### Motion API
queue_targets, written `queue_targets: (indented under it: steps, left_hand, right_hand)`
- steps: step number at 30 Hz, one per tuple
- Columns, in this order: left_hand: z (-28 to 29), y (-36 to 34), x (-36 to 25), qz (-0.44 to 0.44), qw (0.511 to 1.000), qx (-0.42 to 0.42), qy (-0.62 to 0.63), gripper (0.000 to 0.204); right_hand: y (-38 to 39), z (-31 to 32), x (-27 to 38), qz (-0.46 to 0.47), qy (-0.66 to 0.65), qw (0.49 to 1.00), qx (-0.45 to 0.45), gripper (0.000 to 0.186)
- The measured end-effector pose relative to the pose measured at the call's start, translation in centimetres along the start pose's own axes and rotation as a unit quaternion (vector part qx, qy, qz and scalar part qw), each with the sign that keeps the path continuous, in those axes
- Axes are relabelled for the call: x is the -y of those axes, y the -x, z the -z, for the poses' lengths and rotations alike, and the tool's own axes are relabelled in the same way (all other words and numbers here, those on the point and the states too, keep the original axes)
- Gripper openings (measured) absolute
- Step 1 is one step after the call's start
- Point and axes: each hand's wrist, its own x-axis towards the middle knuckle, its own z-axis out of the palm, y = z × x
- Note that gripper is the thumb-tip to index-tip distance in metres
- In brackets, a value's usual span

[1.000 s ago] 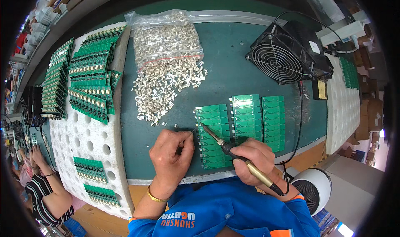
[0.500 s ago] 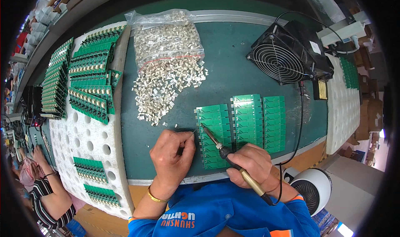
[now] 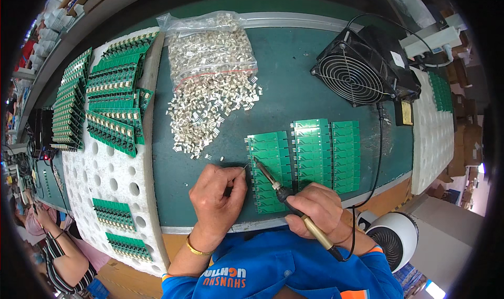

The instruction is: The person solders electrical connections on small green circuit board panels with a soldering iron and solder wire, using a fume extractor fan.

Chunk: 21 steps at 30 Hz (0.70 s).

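Note:
My right hand [image 3: 317, 207] grips a soldering iron [image 3: 310, 226] with a brass-coloured handle. The iron slants up to the left, its tip at the left part of a green circuit board panel [image 3: 273, 188]. Beside that panel's left edge, my left hand [image 3: 216, 194] is closed in a pinch on a thin solder wire [image 3: 245, 166], whose end reaches toward the iron's tip. Whether tip and wire touch is too small to tell. Two more green panels [image 3: 312, 154] [image 3: 345, 157] lie to the right on the dark green table [image 3: 283, 78].
Small white connectors [image 3: 197, 117] spill from a clear bag [image 3: 210, 41] at the back. A black fan [image 3: 352, 75] stands at back right, the iron's cord [image 3: 380, 141] near it. White foam boards [image 3: 118, 178] on the left bear populated circuit boards [image 3: 113, 94]. Another person [image 3: 65, 246] works far left.
My hands, the iron and the solder wire stay nearly in place at the panel. The iron's cord has shifted slightly. At the far left, the other person's arm has moved.

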Motion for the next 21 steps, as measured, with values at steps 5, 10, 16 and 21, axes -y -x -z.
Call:
queue_targets:
  steps: [5,10,16,21]
  left_hand:
    - [0.09,-0.08,-0.08,-0.011,1.0,0.0,-0.011,0.01]
    - [0.06,-0.12,-0.03,-0.017,1.0,-0.003,-0.014,0.01]
    - [-0.01,-0.23,-0.1,-0.02,1.0,-0.007,-0.012,0.01]
    - [-0.03,-0.17,-0.04,-0.017,1.0,-0.006,-0.013,0.01]
  right_hand:
    - [0.02,-0.01,-0.02,0.005,-0.002,1.0,-0.008,0.036]
    - [-0.14,-0.02,-0.11,0.003,0.002,1.0,-0.013,0.034]
    - [-0.35,0.05,-0.08,0.001,-0.001,1.0,-0.014,0.032]
    - [-0.39,-0.11,-0.14,-0.001,-0.002,1.0,-0.017,0.031]
